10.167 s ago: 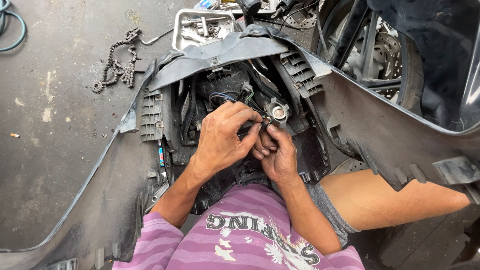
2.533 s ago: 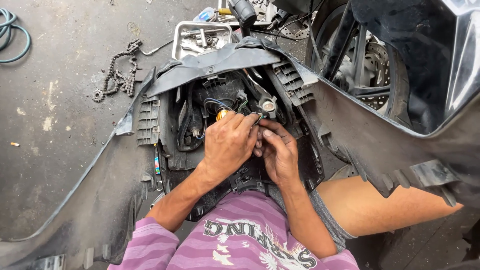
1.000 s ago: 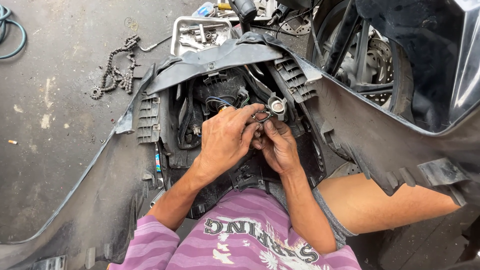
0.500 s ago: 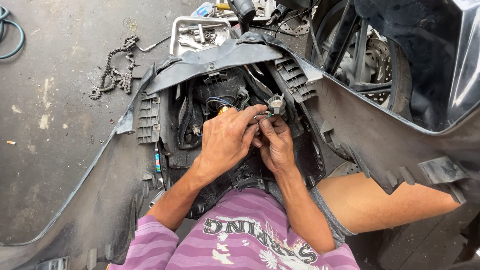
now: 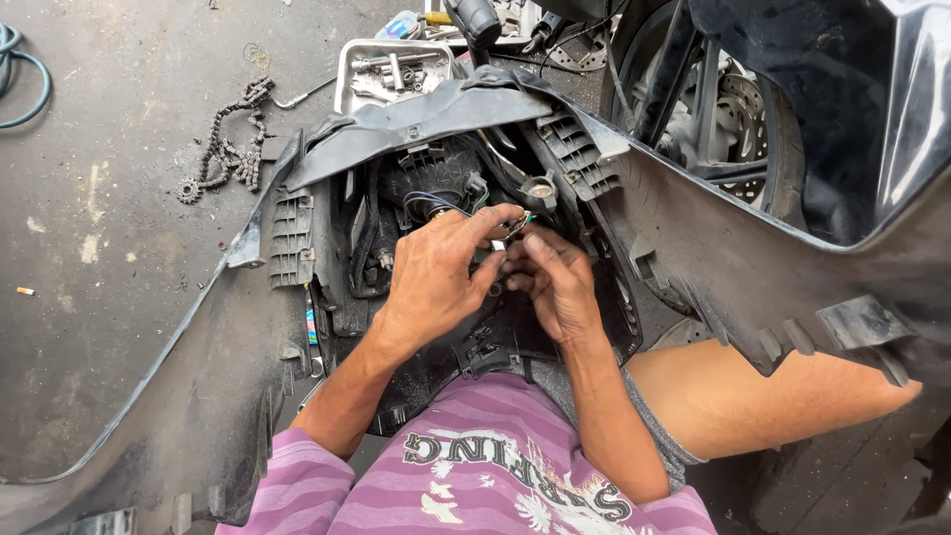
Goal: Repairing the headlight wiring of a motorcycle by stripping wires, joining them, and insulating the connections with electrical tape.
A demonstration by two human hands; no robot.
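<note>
Both my hands, left hand (image 5: 436, 282) and right hand (image 5: 555, 287), pinched shut on the small wire connector (image 5: 510, 230) inside the scooter fairing (image 5: 446, 114); joining it looked next, needing steady alignment.

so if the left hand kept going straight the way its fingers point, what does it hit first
The left hand points up and right, toward the small wires pinched at its fingertips. Just beyond sits a round grey socket inside the black fairing; it would probably meet that first, though depth is unclear.

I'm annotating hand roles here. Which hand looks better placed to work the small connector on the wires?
Probably the right hand: its fingertips pinch at the small connector. The left hand lies across the wires, seemingly steadying them inside the black fairing.
</note>
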